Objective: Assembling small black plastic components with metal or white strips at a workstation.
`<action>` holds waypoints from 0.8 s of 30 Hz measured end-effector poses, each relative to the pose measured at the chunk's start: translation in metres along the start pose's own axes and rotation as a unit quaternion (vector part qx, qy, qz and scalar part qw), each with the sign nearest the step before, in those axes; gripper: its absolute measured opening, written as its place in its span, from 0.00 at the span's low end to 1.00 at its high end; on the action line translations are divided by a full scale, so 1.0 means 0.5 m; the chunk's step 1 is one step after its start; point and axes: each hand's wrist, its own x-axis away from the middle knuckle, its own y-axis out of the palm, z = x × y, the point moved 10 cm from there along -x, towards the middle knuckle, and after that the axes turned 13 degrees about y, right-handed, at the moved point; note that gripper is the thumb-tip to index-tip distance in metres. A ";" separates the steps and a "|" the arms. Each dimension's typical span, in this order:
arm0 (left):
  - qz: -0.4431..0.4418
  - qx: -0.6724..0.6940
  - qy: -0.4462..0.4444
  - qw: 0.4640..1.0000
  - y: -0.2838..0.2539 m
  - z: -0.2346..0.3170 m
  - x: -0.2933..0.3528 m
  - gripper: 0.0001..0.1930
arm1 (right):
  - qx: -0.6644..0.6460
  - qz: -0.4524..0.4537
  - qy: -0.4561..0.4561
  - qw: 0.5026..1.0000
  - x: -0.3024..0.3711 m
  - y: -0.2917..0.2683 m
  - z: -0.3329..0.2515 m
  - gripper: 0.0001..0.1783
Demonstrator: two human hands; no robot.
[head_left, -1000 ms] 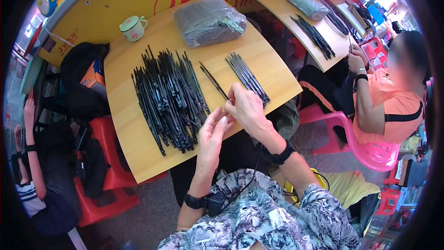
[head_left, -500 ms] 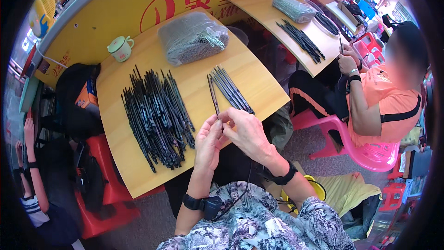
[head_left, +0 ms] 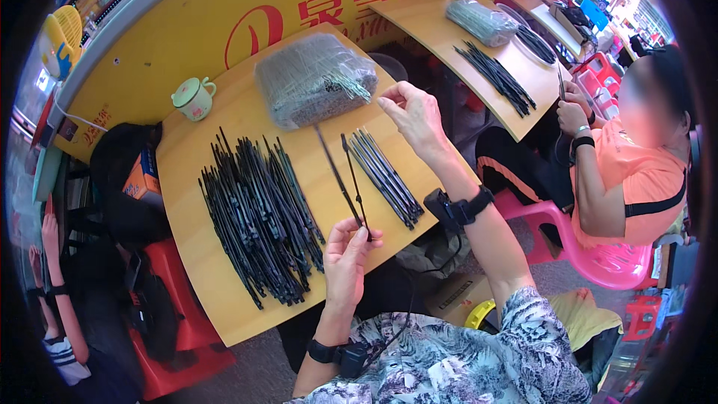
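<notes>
While my left hand [head_left: 350, 248] pinches the near end of one thin black strip [head_left: 350, 179], lifting it off the table [head_left: 224, 123] to single it out, my right hand [head_left: 416, 114] hovers half open and empty above the sorted row [head_left: 385, 176], well apart from the big pile [head_left: 258, 213].

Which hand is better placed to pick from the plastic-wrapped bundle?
Right, probably. The right hand is raised beside the bundle with open fingers, while the left hand pinches black strips at the near table edge.
</notes>
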 end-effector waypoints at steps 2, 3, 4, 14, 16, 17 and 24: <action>-0.008 0.017 0.009 1.000 -0.003 0.004 -0.004 0.07 | -0.010 -0.002 0.002 1.000 -0.025 0.020 0.003 0.11; -0.016 0.026 0.007 1.000 -0.002 0.002 -0.006 0.08 | -0.019 -0.004 0.005 1.000 -0.035 0.025 0.005 0.11; -0.023 0.036 0.005 0.999 -0.003 0.002 -0.007 0.08 | -0.020 -0.005 0.005 1.000 -0.043 0.031 0.002 0.11; -0.025 0.035 -0.007 0.999 -0.004 -0.002 -0.008 0.08 | -0.073 -0.082 0.082 0.991 -0.065 0.070 0.014 0.07; -0.028 0.037 -0.009 0.999 -0.003 -0.003 -0.008 0.08 | -0.073 -0.086 0.073 0.991 -0.068 0.070 0.012 0.07; -0.030 0.038 -0.010 0.999 -0.003 -0.003 -0.009 0.08 | -0.068 -0.086 0.078 0.991 -0.069 0.067 0.014 0.07; -0.034 0.033 0.003 0.999 -0.005 0.003 -0.022 0.08 | -0.051 -0.058 0.073 0.994 -0.066 0.054 0.015 0.06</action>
